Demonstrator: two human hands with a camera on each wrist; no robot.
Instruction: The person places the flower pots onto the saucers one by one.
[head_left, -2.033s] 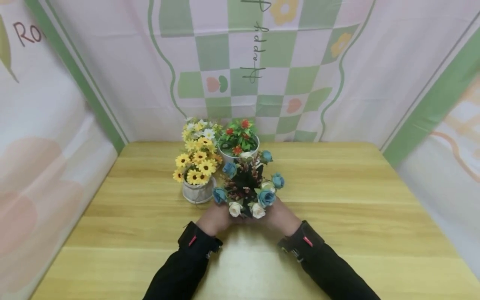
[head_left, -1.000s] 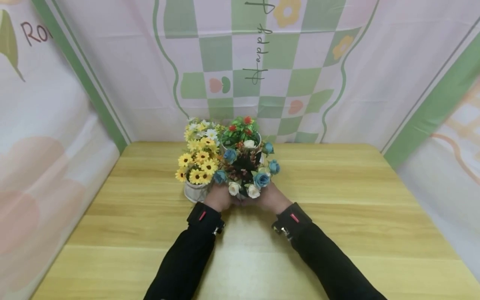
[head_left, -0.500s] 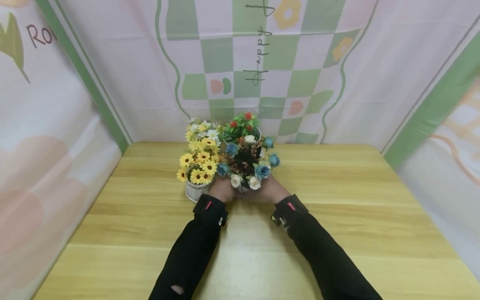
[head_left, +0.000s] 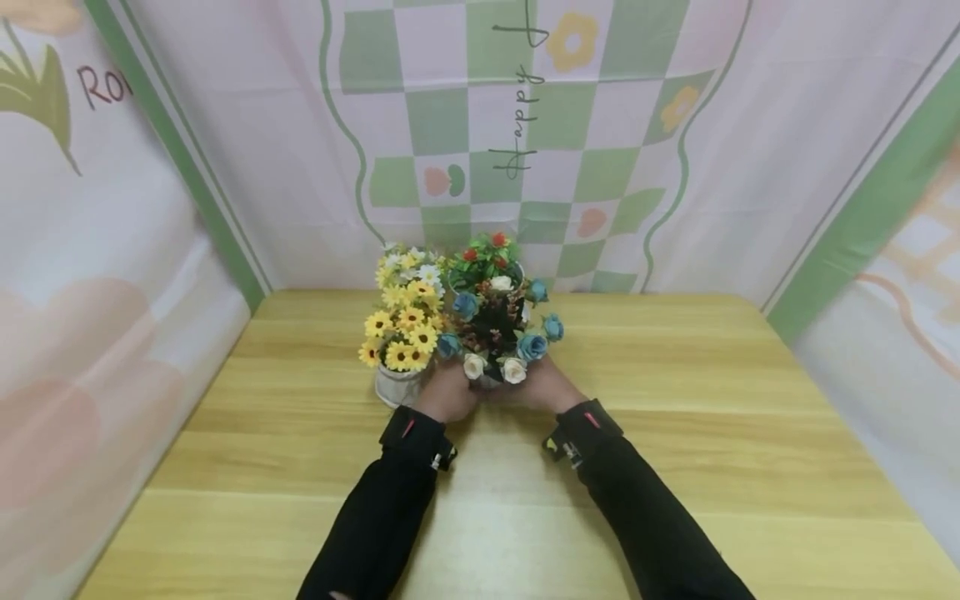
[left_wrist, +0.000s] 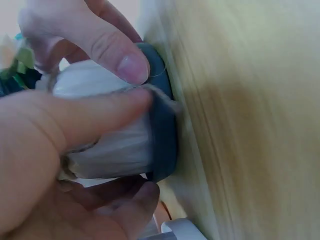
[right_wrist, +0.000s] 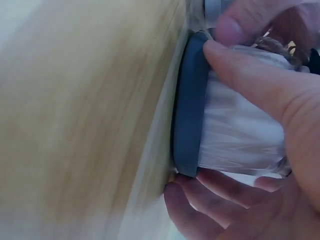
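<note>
A potted bunch of artificial blue and white roses (head_left: pixel 532 347) stands near the table's middle, held from both sides. My left hand (head_left: pixel 448 393) grips the left of the pot and my right hand (head_left: pixel 549 387) grips its right. Up close in the left wrist view, the pot has a pale wrapped body (left_wrist: pixel 120 150), twine and a dark blue-grey base (left_wrist: pixel 164 135) right at the tabletop. Thumbs from both hands lie across its front, with the tips close together. In the right wrist view, fingers (right_wrist: pixel 215 200) curl around the pot's far side.
Left of the roses stands a pale pot of yellow daisies (head_left: pixel 397 385), close to my left hand. White and yellow flowers (head_left: pixel 408 262) are behind it. A red-flowered green plant (head_left: pixel 480 267) in a white pot stands directly behind the roses. Patterned fabric (head_left: pixel 600 108) hangs behind the wooden table (head_left: pixel 675 467).
Both hands have moved the rose pot away from me, up to the red-flowered plant. Over the last half second it has stayed nearly in place while the head view tilted slightly.
</note>
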